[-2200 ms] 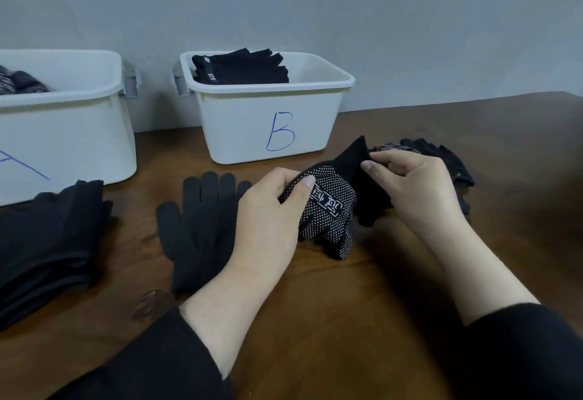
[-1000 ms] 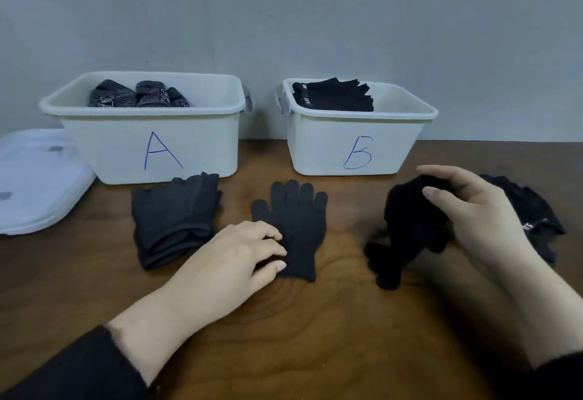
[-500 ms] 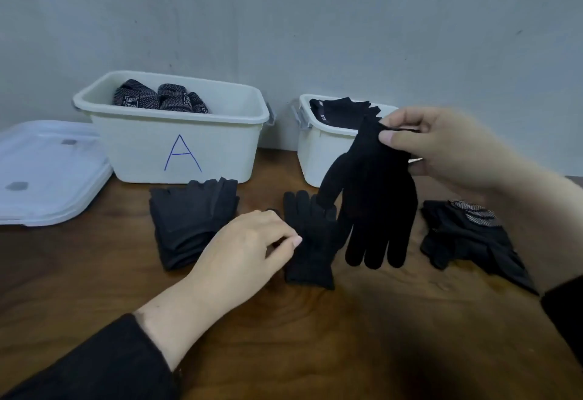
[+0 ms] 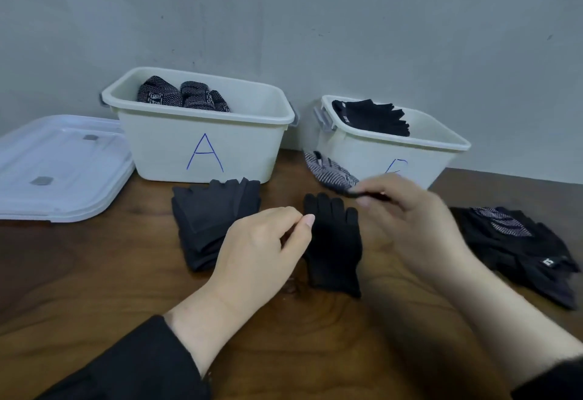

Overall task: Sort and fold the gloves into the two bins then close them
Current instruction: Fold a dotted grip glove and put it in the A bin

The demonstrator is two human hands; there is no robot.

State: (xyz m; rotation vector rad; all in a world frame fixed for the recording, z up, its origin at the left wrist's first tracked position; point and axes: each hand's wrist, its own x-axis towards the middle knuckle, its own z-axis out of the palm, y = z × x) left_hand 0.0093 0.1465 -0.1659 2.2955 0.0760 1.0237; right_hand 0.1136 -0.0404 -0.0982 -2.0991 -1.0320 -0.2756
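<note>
While lids (image 4: pixel 56 166) lay far left on the bench (image 4: pixel 94 273), bin A (image 4: pixel 202 147) held dotted gloves. Beside a folded stack (image 4: pixel 214 216), the left hand (image 4: pixel 262 251) hung loosely curled by a flat black glove (image 4: pixel 334 248). The right hand (image 4: pixel 410 223), blurred, pinched something dark before bin B (image 4: pixel 394 147); a pile (image 4: pixel 520 248) lay rightmost.

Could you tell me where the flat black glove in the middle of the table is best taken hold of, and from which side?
I'd pinch the black glove at its cuff, the near edge, coming from above on the person's side. It lies flat with its fingers pointing toward the bins, and the cuff is the straight edge, so it should lift evenly. The left hand already rests at its left edge.
</note>
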